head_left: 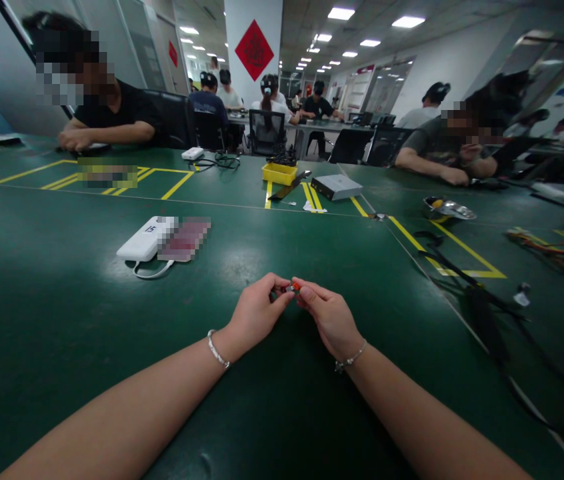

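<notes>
My left hand [257, 310] and my right hand [327, 317] meet fingertip to fingertip low over the green table [62, 320]. Between them they pinch a tiny orange and grey part [293, 287]. Both hands have their fingers curled closed around it. Most of the part is hidden by the fingers, so its shape is unclear. Each wrist wears a thin bracelet.
A white power bank [145, 239] with a cable lies to the far left. A yellow bin [279, 173] and a grey box [336, 187] stand further back. Black cables [467, 280] and coloured wires [557, 248] spread on the right. Other people sit around the tables.
</notes>
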Motion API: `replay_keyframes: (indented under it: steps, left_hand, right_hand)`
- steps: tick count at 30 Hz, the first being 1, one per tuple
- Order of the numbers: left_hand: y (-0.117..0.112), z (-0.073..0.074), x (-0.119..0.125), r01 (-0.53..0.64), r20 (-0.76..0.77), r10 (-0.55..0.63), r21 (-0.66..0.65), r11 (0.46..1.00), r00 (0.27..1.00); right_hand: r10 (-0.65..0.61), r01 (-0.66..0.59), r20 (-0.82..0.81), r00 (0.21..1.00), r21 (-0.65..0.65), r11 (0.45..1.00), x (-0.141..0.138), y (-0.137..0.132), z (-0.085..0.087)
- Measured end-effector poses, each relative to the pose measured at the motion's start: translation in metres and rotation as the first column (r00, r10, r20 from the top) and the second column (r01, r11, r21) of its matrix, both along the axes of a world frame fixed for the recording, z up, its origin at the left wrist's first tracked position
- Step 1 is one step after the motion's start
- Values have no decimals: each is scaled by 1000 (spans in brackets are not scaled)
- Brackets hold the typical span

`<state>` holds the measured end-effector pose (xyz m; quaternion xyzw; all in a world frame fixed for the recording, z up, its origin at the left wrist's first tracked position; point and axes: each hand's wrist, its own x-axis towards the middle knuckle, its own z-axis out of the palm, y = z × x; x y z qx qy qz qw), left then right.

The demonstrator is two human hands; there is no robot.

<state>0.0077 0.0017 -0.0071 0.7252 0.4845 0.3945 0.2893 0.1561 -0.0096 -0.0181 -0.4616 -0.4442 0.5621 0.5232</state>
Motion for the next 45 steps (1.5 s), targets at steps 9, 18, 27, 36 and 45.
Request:
replay_keyframes:
  steps: [9,18,27,36,45]
  left_hand:
    - [0,0,-2,-34,-19,35,27,999,999]
    - [3,-1,-5,-9,-8,9,-10,1000,1000]
    - [3,-1,-4,31,16,-30,-26,999,999]
    - [4,-3,-3,122,-71,-120,24,992,990]
    - [12,-6,-9,-2,-226,15,59,998,974]
  right_hand:
    - [44,-44,-2,999,-7,999,-2,-3,1]
    - [90,-90,-15,996,-25,996,1,-2,-1]
    - [56,-55,23,998,-26,998,0,-2,7]
    - [-206,148,470,858,158,976,39,19,19]
    - [-260,561,960,109,156,813,181,30,16]
